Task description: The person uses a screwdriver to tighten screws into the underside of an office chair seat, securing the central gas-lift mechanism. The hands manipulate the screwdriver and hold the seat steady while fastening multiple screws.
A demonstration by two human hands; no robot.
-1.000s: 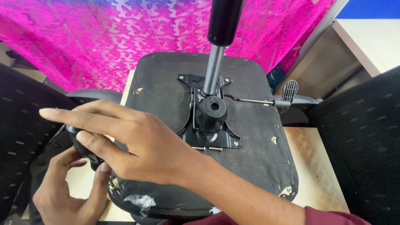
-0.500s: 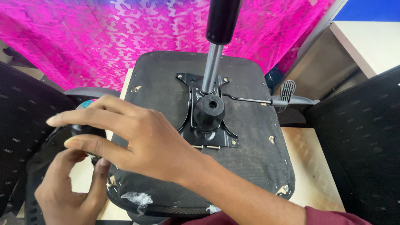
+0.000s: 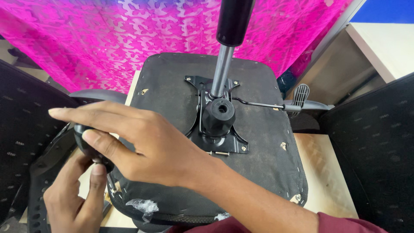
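Note:
An upturned black chair seat (image 3: 267, 172) lies on a wooden table, its metal mechanism plate (image 3: 220, 140) and gas cylinder (image 3: 224, 64) pointing up. My right hand (image 3: 146, 146) reaches across the seat to its left edge, with thumb and fingers around a round black knob (image 3: 86, 144). My left hand (image 3: 73, 198) comes up from below, its fingertips pressed to the underside of the same knob. A black armrest (image 3: 97, 95) shows just behind my right fingers.
A lever with a ribbed paddle (image 3: 299, 97) sticks out to the seat's right. Black mesh chair parts stand at the far left (image 3: 21, 129) and right (image 3: 375, 146). A pink patterned cloth (image 3: 108, 39) hangs behind. Bare wooden table (image 3: 323, 172) shows at right.
My right hand's fingers have shifted slightly over the knob. My left hand stays beneath it, and the seat has not moved.

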